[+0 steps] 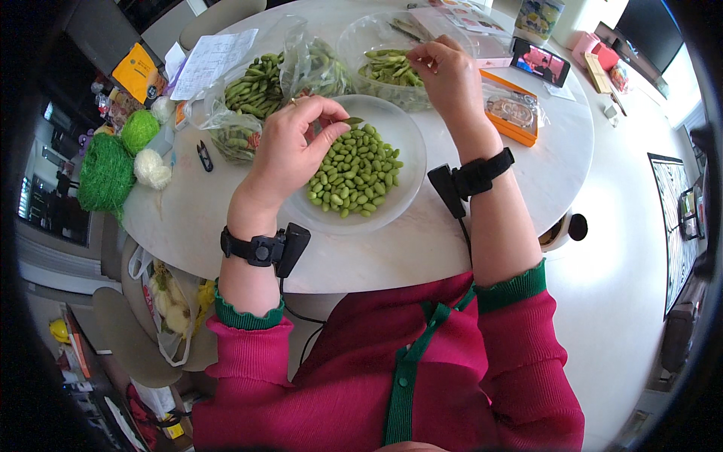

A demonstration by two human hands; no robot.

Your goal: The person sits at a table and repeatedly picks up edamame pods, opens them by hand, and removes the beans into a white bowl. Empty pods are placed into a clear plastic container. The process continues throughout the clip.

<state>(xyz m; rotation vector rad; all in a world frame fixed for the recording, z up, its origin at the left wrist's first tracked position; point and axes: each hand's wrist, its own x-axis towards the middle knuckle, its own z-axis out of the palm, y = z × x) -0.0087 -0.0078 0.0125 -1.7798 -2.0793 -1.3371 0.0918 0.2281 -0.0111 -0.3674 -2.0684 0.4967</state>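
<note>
My left hand (299, 141) pinches a green edamame pod (353, 120) between thumb and forefinger. The pod is above the far edge of a heap of shelled green beans (356, 175), which lies in a shallow translucent bowl (411, 169). My right hand (452, 73) is raised at the right side of a large clear plastic bowl (353, 42). Its fingertips are drawn together over green pods (390, 66) in that bowl; whether they hold something is unclear. Left of the clear bowl, a plastic bag (209, 110) holds whole edamame pods (254, 87).
Thread snips (204, 156) lie left of the bag. Balls of green yarn (107, 172) and white yarn (152, 169) sit at the table's left edge. A propped phone (540, 62) and an orange box (511, 133) stand to the right. Written papers (214, 62) lie at the back left.
</note>
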